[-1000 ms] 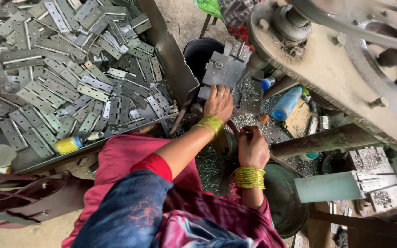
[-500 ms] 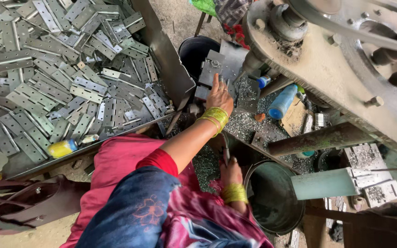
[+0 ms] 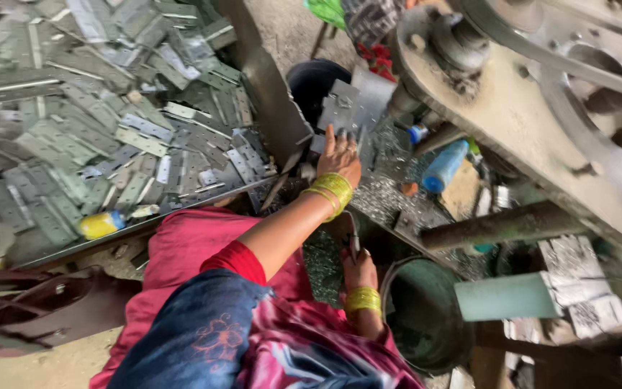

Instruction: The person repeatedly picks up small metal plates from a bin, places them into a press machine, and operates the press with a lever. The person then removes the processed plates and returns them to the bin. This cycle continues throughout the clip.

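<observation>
Grey metal throughout: flat punched plates, hinge-like strips with small holes, heaped loose in a large tray (image 3: pixel 268 94) that fills the upper left of the head view. Its dark slanted wall runs along the right edge of the heap.

Left hand (image 3: pixel 338 153): reached forward past the tray's right wall, fingers spread and laid on a small stack of grey plates (image 3: pixel 340 112) that sits just beyond the tray's near right corner, in front of a black bucket (image 3: pixel 311 83). Stacked yellow bangles (image 3: pixel 331 190) ring the wrist. Sleeve red, ending above the elbow.

Right hand (image 3: pixel 358 270): low and close to the body, fingers closed around a thin dark metal piece (image 3: pixel 353 238) that stands up out of the fist. Whether this piece is a plate or a tool cannot be told. Yellow bangles on this wrist also. The hand hangs just beside the rim of a round dark green tub (image 3: pixel 426 317).

Between the two hands: a work surface littered with fine metal chips (image 3: pixel 383 194).

Further items: a blue plastic bottle (image 3: pixel 444 166) lying on the chip-strewn surface, right of the left hand; a yellow-and-blue bottle (image 3: pixel 101 225) lying at the near edge of the tray; a heavy grimy machine frame (image 3: pixel 527 108) with a belt wheel filling the upper right; a rusty bar (image 3: pixel 498 225) jutting out below it. Clothing in lap: pink cloth and dark blue patterned fabric.
</observation>
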Motion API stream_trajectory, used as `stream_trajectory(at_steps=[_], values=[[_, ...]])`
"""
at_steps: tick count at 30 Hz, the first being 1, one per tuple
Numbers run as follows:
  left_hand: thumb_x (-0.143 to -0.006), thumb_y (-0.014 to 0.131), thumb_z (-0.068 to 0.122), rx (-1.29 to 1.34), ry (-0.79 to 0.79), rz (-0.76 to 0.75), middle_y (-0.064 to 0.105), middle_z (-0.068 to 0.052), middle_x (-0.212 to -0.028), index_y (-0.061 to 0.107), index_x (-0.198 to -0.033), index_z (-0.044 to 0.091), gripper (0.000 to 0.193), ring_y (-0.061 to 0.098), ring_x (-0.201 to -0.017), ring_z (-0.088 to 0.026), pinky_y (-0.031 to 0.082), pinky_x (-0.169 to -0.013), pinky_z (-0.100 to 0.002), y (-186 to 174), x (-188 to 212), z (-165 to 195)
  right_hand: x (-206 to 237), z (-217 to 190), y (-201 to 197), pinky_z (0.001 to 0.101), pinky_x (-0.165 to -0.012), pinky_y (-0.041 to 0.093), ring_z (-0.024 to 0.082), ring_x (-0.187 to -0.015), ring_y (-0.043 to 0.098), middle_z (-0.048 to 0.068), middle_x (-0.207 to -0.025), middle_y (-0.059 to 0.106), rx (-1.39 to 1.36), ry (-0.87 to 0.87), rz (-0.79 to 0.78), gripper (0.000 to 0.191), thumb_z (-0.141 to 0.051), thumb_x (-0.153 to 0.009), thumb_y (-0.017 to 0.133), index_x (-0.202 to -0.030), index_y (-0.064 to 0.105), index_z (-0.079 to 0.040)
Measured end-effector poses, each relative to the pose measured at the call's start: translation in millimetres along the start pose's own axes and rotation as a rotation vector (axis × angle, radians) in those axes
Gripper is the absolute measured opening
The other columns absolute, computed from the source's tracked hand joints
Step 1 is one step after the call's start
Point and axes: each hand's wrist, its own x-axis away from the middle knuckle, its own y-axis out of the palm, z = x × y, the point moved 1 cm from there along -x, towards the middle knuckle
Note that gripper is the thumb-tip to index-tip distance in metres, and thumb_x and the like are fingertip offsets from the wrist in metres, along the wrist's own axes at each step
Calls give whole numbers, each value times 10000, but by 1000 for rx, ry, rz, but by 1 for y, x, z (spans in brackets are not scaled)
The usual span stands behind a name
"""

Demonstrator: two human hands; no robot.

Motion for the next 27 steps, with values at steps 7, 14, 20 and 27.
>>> stream_trajectory(at_steps=[7, 14, 20, 27], values=[[-1030, 448, 230, -117, 87, -218, 383, -144, -1617, 730, -1248, 125, 372, 233, -1551, -347, -146, -1182, -645, -15, -13, 4, -15, 8, -17, 548, -836, 533, 516, -1023, 653, 342, -1054, 678, 104, -136, 37, 504, -420, -922, 655, -1172, 630, 17], [-1059, 439, 183, 41, 22, -10, 531, -103, -1533, 703, -1319, 58, 391, 312, -1549, -344, -112, -1227, -647, 0, -24, -2, -1, 16, 7, 549, -818, 542, 490, -975, 690, 305, -991, 719, 7, 67, -34, 468, -426, -890, 648, -1122, 647, -18], [-1059, 428, 229, -140, 55, -133, 480, -175, -1571, 733, -1265, 113, 386, 290, -1544, -369, -112, -1202, -660, -9, -43, -3, -16, 14, -13, 550, -829, 536, 505, -992, 667, 302, -1030, 706, 115, -70, -8, 461, -382, -877, 647, -1169, 639, -26], [-919, 462, 180, -24, -1, 28, 317, -84, -1636, 600, -1398, 164, 498, 168, -1542, -338, -136, -1155, -650, -5, -35, -4, 3, 5, -2, 558, -822, 537, 501, -997, 671, 295, -1015, 711, 54, 70, -25, 481, -441, -871, 668, -1151, 653, -50]])
